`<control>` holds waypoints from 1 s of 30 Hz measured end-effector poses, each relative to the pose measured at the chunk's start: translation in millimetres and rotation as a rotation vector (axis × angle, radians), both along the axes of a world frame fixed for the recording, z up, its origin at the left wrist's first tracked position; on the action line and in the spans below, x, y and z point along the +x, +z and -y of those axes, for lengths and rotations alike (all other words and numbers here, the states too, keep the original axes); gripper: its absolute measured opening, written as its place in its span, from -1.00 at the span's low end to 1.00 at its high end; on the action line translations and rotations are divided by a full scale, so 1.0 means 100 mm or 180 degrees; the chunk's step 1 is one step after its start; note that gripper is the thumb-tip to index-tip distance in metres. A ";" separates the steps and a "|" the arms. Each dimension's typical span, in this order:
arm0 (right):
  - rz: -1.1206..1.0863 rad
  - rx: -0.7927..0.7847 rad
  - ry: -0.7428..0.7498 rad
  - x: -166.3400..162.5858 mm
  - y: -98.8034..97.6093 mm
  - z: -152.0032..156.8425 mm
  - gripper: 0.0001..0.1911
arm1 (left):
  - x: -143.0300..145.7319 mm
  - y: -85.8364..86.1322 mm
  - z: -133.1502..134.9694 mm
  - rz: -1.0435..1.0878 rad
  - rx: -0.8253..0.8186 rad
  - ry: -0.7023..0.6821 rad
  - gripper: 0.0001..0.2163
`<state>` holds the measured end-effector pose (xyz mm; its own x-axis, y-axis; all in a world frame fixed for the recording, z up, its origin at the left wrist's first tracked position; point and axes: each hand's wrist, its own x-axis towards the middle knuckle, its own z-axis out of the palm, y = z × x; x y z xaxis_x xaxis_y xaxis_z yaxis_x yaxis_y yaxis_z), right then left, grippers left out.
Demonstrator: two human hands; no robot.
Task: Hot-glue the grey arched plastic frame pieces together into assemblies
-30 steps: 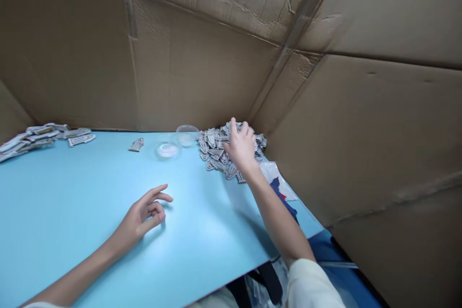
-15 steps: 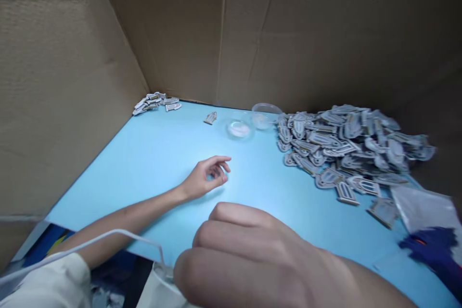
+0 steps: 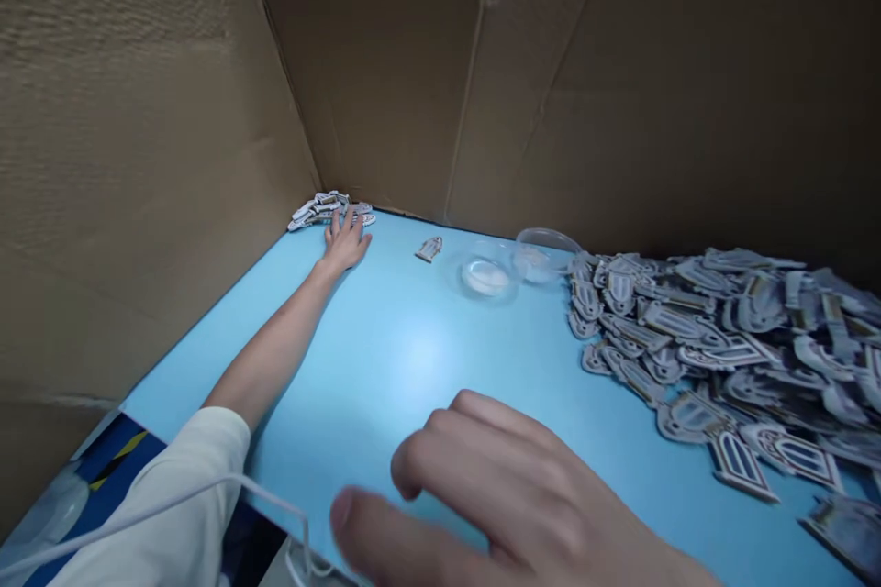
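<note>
My left hand (image 3: 346, 241) lies palm-down on the smooth blue table (image 3: 413, 358), its fingers (image 3: 348, 222) spread apart, tips just beside a small heap of arched clips (image 3: 328, 209), well left of the large grey pile (image 3: 716, 339) of ridged, window-cut clips. My right hand (image 3: 496, 500), blurred, is nearest that pile, fingers apart and empty. Two round clear plastic dishes (image 3: 485, 279) and one lone clip (image 3: 429, 249) lie left of the pile, with a creased cardboard wall (image 3: 440, 83) behind it.

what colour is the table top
The table top is plain light blue, shown best in the head view.
</note>
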<state>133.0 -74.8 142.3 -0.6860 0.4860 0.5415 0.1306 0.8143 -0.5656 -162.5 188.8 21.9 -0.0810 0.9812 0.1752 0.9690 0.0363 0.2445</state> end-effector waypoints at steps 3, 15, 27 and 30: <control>0.0218 0.0127 0.0028 0.02 0.03 -0.17 -0.57 | -0.11 0.02 0.01 -0.0013 -0.0037 -0.0133 -0.51; 0.2034 -0.0556 -0.1684 0.22 -0.94 -0.96 -0.57 | 0.85 -0.14 1.73 0.0266 0.0289 -0.1943 -0.77; 0.1798 -0.0365 -0.1309 0.87 -1.15 -0.91 -0.69 | 1.05 -0.21 1.78 0.1238 0.0231 -0.3043 -0.65; 0.1870 -0.0483 -0.1868 0.74 -1.13 -0.88 -0.68 | 1.08 -0.22 1.82 0.1196 0.0382 -0.3057 -0.68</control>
